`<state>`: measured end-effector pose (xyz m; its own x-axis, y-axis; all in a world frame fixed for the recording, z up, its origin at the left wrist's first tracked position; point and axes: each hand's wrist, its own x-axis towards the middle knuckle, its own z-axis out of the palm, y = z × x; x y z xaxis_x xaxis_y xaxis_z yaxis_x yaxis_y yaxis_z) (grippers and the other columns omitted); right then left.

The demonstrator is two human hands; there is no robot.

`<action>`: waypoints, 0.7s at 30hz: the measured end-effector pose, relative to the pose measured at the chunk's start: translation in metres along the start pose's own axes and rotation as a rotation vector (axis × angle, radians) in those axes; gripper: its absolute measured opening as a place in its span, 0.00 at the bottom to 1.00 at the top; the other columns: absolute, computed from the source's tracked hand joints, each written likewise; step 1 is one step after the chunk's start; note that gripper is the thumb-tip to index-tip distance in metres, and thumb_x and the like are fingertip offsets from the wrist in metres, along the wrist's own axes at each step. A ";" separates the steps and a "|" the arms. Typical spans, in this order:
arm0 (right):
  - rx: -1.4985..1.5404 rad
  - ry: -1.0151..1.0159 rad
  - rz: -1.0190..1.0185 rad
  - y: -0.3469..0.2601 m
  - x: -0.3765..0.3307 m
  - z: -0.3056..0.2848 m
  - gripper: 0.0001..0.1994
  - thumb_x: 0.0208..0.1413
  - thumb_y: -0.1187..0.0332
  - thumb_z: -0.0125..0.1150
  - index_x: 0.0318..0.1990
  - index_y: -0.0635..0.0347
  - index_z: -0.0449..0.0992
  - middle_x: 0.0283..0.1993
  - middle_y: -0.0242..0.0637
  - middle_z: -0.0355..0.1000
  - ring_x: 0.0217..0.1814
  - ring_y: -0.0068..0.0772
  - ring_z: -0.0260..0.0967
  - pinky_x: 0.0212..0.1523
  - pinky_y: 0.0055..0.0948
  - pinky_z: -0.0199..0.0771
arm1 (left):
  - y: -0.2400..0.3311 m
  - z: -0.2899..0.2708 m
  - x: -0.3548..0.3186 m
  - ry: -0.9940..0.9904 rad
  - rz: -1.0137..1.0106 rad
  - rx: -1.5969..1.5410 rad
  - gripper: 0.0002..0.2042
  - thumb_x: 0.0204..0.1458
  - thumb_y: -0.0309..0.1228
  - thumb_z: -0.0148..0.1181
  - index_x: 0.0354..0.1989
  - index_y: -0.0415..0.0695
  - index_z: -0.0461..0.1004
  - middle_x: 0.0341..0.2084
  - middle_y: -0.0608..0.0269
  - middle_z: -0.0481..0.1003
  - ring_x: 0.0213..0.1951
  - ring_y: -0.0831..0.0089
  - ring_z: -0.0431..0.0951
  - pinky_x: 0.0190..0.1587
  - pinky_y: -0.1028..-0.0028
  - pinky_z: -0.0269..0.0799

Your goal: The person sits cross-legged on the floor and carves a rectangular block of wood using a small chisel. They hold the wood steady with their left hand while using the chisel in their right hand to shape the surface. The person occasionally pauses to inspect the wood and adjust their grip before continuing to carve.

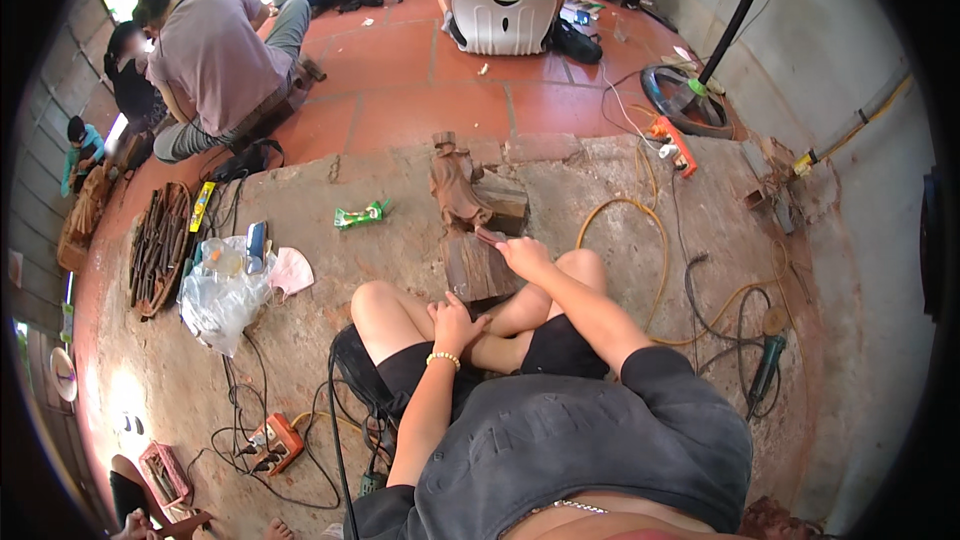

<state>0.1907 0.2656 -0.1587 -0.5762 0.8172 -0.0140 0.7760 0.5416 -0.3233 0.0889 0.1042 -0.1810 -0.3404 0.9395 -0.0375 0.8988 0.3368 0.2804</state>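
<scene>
the wooden carving, a brown figure with rough, deeply cut folds, stands on the concrete floor just beyond the person's crossed legs, propped against a pale wood block on its right, with its long axis running from near to far. near of it lies a flat, grainy wooden board, its near end close to the knees. the right hand is the closer one: it reaches forward across the lap, fingers curled around a small reddish tool whose tip points far-left toward the base of the carving, which sits just ahead and slightly left of the hand. the left hand rests on the bare shin, fingers loosely bent and holding nothing, a pale bead bracelet on the wrist. well apart on the left are a crumpled clear plastic bag, a pink mask, a green wrapper and a round rack of dark chisels. on the right, yellow cable loops over the floor toward an orange power strip, and a green power tool lies near.
</scene>
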 end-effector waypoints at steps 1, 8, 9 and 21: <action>-0.058 -0.117 -0.198 -0.001 -0.005 0.002 0.21 0.49 0.50 0.41 0.23 0.55 0.74 0.22 0.44 0.70 0.26 0.47 0.68 0.26 0.40 0.68 | -0.004 0.002 -0.004 0.001 -0.004 0.001 0.43 0.31 0.55 0.56 0.42 0.19 0.58 0.24 0.46 0.71 0.32 0.60 0.70 0.46 0.62 0.51; 0.055 -0.008 -0.165 0.009 0.001 -0.006 0.21 0.48 0.48 0.42 0.21 0.55 0.73 0.20 0.43 0.69 0.24 0.45 0.68 0.25 0.39 0.68 | -0.005 0.004 -0.003 0.048 -0.005 0.000 0.44 0.32 0.56 0.54 0.41 0.17 0.59 0.24 0.45 0.71 0.30 0.60 0.70 0.46 0.63 0.52; -0.037 -0.142 -0.373 0.015 -0.005 -0.004 0.21 0.48 0.49 0.42 0.21 0.56 0.72 0.19 0.44 0.68 0.24 0.47 0.68 0.25 0.40 0.67 | -0.004 0.004 -0.004 0.054 -0.006 -0.002 0.44 0.31 0.56 0.54 0.41 0.17 0.59 0.24 0.45 0.71 0.30 0.60 0.70 0.46 0.63 0.52; 0.241 0.106 -0.107 0.006 -0.023 0.014 0.18 0.49 0.53 0.44 0.21 0.54 0.73 0.19 0.44 0.69 0.24 0.46 0.68 0.24 0.42 0.66 | -0.011 0.011 -0.004 0.096 0.017 -0.030 0.43 0.31 0.55 0.55 0.40 0.19 0.60 0.20 0.44 0.70 0.29 0.58 0.71 0.45 0.64 0.53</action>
<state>0.2045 0.2474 -0.1734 -0.6117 0.7808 0.1269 0.6217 0.5737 -0.5333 0.0831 0.0976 -0.1947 -0.3512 0.9344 0.0593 0.8966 0.3174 0.3089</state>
